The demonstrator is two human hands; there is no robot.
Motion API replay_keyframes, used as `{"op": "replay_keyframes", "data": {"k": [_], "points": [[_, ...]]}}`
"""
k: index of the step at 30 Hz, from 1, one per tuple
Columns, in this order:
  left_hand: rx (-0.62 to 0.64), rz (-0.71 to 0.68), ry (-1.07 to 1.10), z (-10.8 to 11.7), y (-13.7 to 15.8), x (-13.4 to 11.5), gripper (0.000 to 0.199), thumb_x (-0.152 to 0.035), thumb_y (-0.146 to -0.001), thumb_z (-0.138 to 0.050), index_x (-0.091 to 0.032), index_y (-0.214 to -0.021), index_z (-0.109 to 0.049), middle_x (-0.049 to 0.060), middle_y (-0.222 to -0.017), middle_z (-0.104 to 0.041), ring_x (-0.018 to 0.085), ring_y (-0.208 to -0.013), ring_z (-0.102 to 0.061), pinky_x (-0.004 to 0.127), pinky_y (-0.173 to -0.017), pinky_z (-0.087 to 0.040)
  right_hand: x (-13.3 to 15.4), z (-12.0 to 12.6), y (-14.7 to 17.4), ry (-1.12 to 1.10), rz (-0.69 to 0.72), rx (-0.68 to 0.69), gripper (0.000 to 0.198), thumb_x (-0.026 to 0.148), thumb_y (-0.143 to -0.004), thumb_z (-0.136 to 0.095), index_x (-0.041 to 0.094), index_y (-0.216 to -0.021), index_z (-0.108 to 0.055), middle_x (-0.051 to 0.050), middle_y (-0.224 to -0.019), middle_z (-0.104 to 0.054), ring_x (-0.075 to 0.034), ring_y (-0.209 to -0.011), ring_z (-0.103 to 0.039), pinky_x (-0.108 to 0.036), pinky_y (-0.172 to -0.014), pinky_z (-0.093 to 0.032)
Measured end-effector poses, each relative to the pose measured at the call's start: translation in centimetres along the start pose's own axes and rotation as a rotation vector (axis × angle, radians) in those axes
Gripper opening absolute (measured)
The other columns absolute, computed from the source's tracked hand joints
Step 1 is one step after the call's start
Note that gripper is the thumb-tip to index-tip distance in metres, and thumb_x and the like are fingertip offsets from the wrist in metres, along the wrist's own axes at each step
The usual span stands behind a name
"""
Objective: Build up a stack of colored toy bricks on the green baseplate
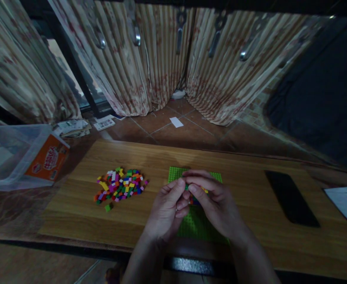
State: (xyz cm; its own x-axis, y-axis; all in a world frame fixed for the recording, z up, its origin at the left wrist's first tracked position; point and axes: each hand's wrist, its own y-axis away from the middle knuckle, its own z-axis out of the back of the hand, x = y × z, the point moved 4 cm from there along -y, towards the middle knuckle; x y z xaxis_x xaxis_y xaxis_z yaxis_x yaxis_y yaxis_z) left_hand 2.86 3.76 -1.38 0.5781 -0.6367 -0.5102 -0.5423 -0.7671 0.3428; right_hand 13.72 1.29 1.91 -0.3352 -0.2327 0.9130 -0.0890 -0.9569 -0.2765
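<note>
My left hand [167, 206] and my right hand [217, 201] meet above the green studded baseplate [191, 227]. Between their thumbs and fingertips they pinch a small green toy brick [186, 187], mostly covered by the fingers. Under and behind my right hand, a few coloured bricks [194, 201] show on the plate, partly hidden. To the left on the table lies a loose pile of small bricks [121, 185] in many colours. One green brick [108, 207] sits just in front of that pile.
The wooden table [72, 213] carries a black flat slab [291, 199] and a white sheet [345, 207] on the right. Beyond its left end stands a clear plastic bin [19, 173] with an orange label. Striped curtains [149, 71] hang behind, above a tiled floor [149, 128].
</note>
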Motion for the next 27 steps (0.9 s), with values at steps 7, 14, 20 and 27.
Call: {"op": "replay_keyframes", "data": {"k": [7,14,20,27], "points": [[-0.019,-0.041,-0.046,0.0,0.0,0.0,0.041,-0.047,-0.068,-0.077,-0.011,-0.065,-0.056,-0.007,-0.053,-0.045,-0.002,-0.038,-0.024,0.01,-0.033,-0.016,0.4,-0.2,0.0,-0.104,-0.024,-0.021,0.012,0.024,-0.087,-0.064,0.03,-0.094,-0.072,-0.001,-0.111,-0.067,-0.017,-0.106,-0.062,-0.033,-0.092,-0.047],[-0.023,-0.01,-0.084,0.0,0.0,0.0,0.03,-0.033,-0.068,-0.08,-0.012,-0.068,-0.06,-0.005,-0.057,-0.05,-0.002,-0.04,-0.027,0.01,-0.035,-0.016,0.6,1.1,0.1,0.129,0.049,-0.125,0.01,0.023,-0.085,-0.066,0.028,-0.091,-0.072,-0.001,-0.103,-0.068,-0.016,-0.1,-0.063,-0.032,-0.089,-0.049],[-0.03,-0.007,-0.068,0.0,-0.1,0.1,0.025,-0.031,-0.068,-0.08,-0.012,-0.07,-0.063,-0.005,-0.058,-0.052,-0.002,-0.039,-0.027,0.01,-0.035,-0.016,0.6,1.2,0.4,0.108,0.061,-0.094,0.015,0.022,-0.088,-0.062,0.029,-0.097,-0.072,0.0,-0.104,-0.069,-0.016,-0.102,-0.063,-0.032,-0.09,-0.049],[-0.034,-0.006,-0.123,-0.2,-0.2,0.3,0.026,-0.033,-0.069,-0.079,-0.011,-0.07,-0.065,-0.004,-0.058,-0.052,-0.002,-0.039,-0.028,0.011,-0.035,-0.015,0.6,1.5,0.3,0.131,0.075,-0.128,0.014,0.022,-0.088,-0.062,0.03,-0.095,-0.071,0.0,-0.104,-0.069,-0.015,-0.1,-0.063,-0.031,-0.089,-0.049]]}}
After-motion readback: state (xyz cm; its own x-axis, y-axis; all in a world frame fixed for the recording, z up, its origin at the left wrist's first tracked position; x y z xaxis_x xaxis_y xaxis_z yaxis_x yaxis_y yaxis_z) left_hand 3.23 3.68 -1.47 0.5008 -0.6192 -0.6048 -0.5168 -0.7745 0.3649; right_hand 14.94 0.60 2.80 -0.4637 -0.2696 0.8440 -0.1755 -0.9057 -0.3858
